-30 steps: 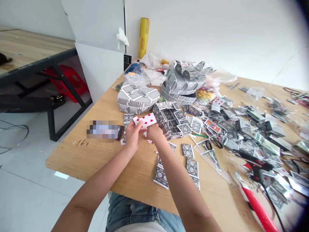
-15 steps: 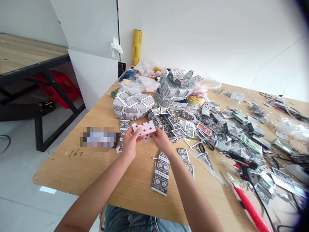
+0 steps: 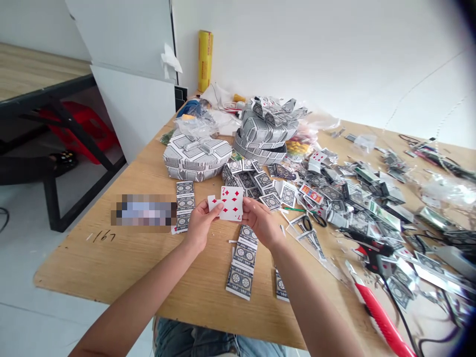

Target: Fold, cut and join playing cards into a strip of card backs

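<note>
Card: a seven of diamonds (image 3: 231, 203) sits face up between both hands, tilted up off the bench (image 3: 74, 263). A second white card (image 3: 211, 202) pokes out past its left edge.
Handling: likely light, thin and springy, with a smooth face that could slip; best taken by opposite edges, without pressing the middle.
Left grip: the left grip (image 3: 202, 224) is narrow, its thumb on the cards' left part.
Right grip: the right grip (image 3: 262, 223) is narrow, its fingers at the card's right edge.
Below the grip: a strip of joined card backs (image 3: 241, 263) lies just beneath the hands.
Left of the grip: a shorter strip of card backs (image 3: 185, 206) lies near the left hand.
Beyond the grip: a heap of card backs (image 3: 249, 181) lies before a rounded form covered in card backs (image 3: 197, 158).
Right of the grip: scissors (image 3: 310, 223), a glue gun (image 3: 372, 250) and a red craft knife (image 3: 379, 317) lie among scraps.
</note>
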{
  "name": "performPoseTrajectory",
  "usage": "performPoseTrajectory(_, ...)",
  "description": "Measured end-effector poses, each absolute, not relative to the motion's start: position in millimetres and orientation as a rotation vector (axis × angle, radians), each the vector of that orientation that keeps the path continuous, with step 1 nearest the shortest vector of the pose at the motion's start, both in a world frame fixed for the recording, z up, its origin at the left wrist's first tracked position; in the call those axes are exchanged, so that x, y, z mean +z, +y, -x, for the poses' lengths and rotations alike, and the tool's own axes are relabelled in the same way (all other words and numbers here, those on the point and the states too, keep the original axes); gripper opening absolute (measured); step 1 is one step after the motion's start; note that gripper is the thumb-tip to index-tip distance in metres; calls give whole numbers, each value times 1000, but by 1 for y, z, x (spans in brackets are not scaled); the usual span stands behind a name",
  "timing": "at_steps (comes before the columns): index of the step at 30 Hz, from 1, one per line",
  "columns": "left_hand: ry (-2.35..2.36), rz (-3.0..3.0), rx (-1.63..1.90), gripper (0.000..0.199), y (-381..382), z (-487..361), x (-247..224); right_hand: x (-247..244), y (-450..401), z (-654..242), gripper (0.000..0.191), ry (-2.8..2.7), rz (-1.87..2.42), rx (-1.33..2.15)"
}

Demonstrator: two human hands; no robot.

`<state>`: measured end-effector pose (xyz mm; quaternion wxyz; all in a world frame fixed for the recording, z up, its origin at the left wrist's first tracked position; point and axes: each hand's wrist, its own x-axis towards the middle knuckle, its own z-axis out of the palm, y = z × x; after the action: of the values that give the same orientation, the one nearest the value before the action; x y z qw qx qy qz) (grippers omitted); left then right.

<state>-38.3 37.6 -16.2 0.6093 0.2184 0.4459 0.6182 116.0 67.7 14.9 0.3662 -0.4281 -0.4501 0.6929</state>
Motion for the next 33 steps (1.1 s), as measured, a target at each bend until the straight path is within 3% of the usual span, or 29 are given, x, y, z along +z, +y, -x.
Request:
performPoseTrajectory(13,1119,-583,1343,41,35,41,-15,14,73,-119,41,-1408,1094,1750)
performPoseTrajectory(33,1065,-543,1362,43,37,40,-13,12,72,-118,37,-1357,1185,1754)
